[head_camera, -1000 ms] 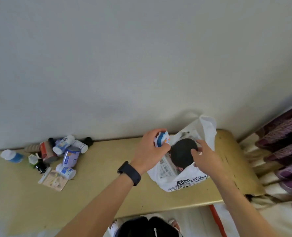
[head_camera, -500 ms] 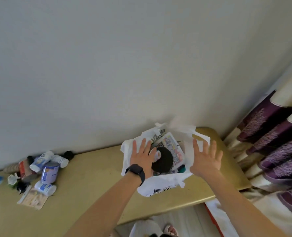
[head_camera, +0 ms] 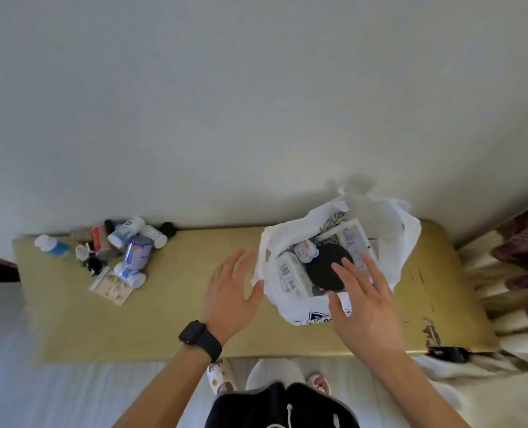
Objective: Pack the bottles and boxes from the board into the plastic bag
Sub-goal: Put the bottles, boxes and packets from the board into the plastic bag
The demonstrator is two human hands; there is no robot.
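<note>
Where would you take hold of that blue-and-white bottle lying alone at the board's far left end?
Round its middle, coming straight down from above. The blue-and-white bottle lies on its side on the board, apart from the heap of other bottles, so both long curved sides look free for the fingers. The left hand is nearer.

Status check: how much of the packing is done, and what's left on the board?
Done: the plastic bag holds boxes, a black round item and a small blue-and-white bottle.
In hand: nothing. The left hand beside the bag and the right hand over it are both open and empty.
Left: a pile of bottles, a flat packet and a white-capped blue bottle at the board's left end.
</note>
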